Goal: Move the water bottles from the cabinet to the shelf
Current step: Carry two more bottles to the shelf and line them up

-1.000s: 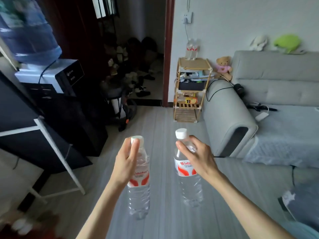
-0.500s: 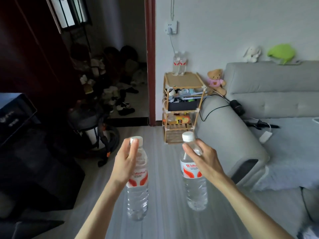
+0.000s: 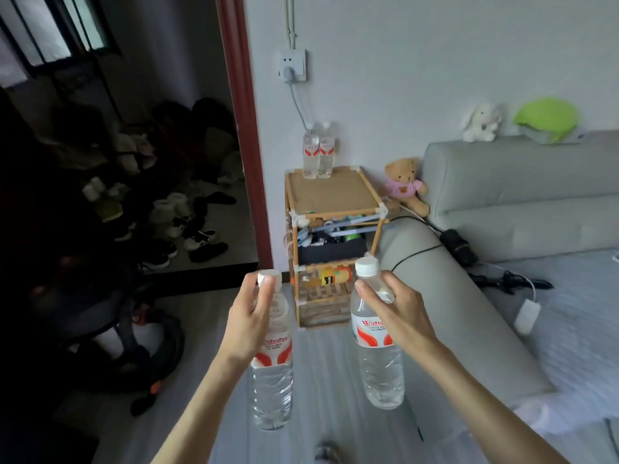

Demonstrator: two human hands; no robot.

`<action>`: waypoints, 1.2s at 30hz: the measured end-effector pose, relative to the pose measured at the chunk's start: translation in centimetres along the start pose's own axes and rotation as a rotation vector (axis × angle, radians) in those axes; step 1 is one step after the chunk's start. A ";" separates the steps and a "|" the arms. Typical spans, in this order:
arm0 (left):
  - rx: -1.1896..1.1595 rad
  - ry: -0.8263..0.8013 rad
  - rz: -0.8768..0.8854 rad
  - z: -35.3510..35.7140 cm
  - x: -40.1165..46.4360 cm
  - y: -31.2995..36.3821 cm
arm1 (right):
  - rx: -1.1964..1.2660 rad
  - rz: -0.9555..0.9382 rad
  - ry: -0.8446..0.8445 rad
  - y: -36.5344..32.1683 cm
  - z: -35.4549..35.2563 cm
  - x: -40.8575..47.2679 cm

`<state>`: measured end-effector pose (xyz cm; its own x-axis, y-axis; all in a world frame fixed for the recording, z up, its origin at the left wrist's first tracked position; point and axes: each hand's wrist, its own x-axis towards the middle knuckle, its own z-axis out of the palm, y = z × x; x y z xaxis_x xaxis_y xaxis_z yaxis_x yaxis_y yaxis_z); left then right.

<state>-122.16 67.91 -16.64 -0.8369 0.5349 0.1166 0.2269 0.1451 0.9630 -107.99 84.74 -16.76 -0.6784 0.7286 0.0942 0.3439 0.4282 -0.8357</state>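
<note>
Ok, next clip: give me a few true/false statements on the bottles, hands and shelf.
1. Each hand holds a bottle near its neck. True: left hand grips the left bottle, right hand the right bottle.
2. The shelf top is bare. False: two bottles stand at its back edge.
3. Both held bottles are capped. True.
4. The teddy bear sits on the shelf. False: it sits on the sofa arm beside it.
5. The held bottles hang upside down. False: caps are up.

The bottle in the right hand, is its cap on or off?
On. A white cap sits on the bottle gripped at the neck by the right hand.
</note>
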 end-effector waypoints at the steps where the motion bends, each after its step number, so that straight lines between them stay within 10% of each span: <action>1: -0.002 0.006 0.002 1.0 2.3 0.2 | 0.001 -0.005 0.008 0.2 -0.3 2.6; 36: 0.014 -0.160 0.075 21.5 58.2 -3.1 | 0.070 0.072 -0.073 8.4 1.5 61.6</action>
<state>-160.84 116.51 -18.11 -0.7273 0.6703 0.1471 0.2941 0.1107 0.9494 -147.89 132.45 -18.75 -0.7002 0.7139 -0.0048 0.3488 0.3362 -0.8748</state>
